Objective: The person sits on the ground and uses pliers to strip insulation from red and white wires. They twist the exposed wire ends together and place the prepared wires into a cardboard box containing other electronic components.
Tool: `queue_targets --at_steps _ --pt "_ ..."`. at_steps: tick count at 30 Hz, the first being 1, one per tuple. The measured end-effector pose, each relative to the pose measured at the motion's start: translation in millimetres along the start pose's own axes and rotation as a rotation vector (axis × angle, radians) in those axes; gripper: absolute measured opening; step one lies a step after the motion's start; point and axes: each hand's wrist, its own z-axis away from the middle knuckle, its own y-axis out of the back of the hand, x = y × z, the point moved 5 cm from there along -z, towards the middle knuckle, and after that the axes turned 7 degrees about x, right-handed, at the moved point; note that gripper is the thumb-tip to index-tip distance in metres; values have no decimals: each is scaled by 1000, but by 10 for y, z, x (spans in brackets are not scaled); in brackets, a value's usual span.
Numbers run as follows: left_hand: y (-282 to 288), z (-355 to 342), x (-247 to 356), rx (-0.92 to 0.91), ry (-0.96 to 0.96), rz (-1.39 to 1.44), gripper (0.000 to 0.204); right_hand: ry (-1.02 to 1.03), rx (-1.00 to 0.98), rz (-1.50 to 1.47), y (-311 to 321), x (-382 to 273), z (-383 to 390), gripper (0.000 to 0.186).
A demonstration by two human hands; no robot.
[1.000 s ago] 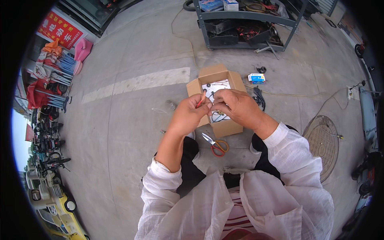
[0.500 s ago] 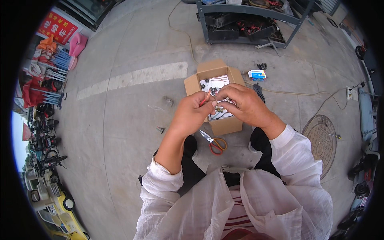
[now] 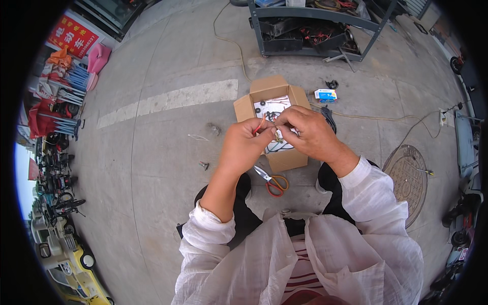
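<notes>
Above an open cardboard box (image 3: 288,161) both my hands meet at the fingertips. My left hand (image 3: 245,145) is closed on a short red wire (image 3: 257,128), whose copper-coloured end sticks up past the fingers. My right hand (image 3: 311,133) pinches close against the left fingertips; what lies in its grip is too small to make out. Inside the box, partly hidden by my hands, are small black round parts (image 3: 258,110), thin rods and cords on a white lining. On the ground between my feet lie scissors (image 3: 275,183) with red and orange handles, blades apart.
Beyond the box are a small blue-and-white carton (image 3: 326,95) and a black part (image 3: 332,84). A grey metal rack (image 3: 315,11) stands at the back. A screwdriver (image 3: 426,172) lies by the round manhole cover (image 3: 405,185). A cable (image 3: 378,118) crosses the floor.
My hands stay over the box with the fingertips together. The red wire has tilted slightly and shifted a little left, and its copper-coloured end shows more.
</notes>
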Motion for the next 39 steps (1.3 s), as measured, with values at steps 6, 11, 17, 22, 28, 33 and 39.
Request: queue_targets --at_steps 6,11,17,22,28,33,39 --pt "-31 14 21 106 104 254 11 38 180 46 -12 -32 -27 13" --pt "-104 45 4 78 236 585 13 169 328 144 -23 -96 -33 17" --pt "-146 47 -78 62 274 796 15 374 424 305 -48 -246 -48 22" --pt "-139 65 -72 22 286 916 17 440 403 311 -70 -334 -46 26" --pt "-130 62 -113 28 297 1039 18 486 350 277 -132 -315 -13 29" --pt "-15 -23 -102 2 135 1031 19 432 273 231 -125 -462 -40 31" --pt "56 31 105 -69 31 605 13 136 241 -170 39 -278 2 20"
